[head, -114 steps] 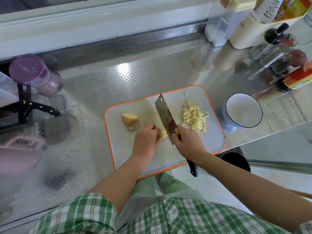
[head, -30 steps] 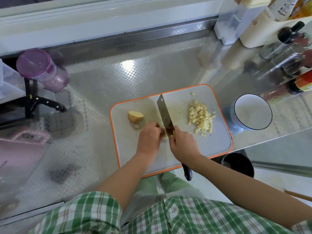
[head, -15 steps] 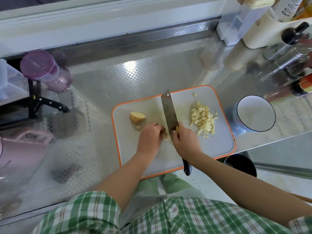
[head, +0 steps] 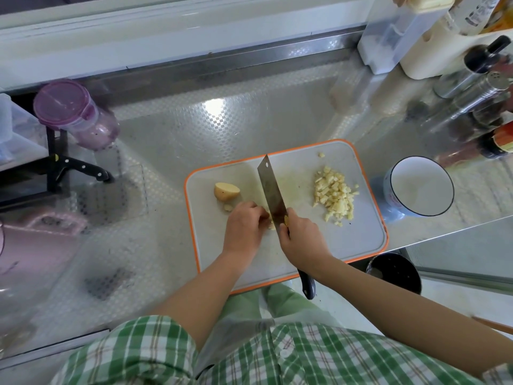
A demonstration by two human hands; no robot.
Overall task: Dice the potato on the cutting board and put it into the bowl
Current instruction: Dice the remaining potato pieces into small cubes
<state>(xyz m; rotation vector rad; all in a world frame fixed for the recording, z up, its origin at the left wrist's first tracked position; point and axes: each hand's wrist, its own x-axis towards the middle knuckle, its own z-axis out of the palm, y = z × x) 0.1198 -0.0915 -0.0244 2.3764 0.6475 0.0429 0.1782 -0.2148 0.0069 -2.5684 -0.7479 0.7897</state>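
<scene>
Head view: on the orange-rimmed grey cutting board (head: pixel 361 240), the left hand (head: pixel 245 223) curls its fingers over a pale potato strip (head: pixel 271 225), which is probably firm, wet and slippery, so best pinned from above. The right hand (head: pixel 301 237) grips the steel cleaver (head: pixel 270 190). 1 uncut potato half (head: pixel 226 191) and the diced potato pile (head: pixel 334 195) await the white bowl (head: pixel 422 187).

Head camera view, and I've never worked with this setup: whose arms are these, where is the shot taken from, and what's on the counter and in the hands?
There is no machine here. A person works with bare hands, and the one picture comes from a camera worn on their head, looking down. The left hand curls over a potato piece, mostly hidden beneath its fingers. The right hand grips a cleaver, its blade beside those fingers. On the orange-rimmed cutting board lie a pile of diced potato on the right and an uncut potato chunk on the left. An empty white bowl stands right of the board.
</scene>
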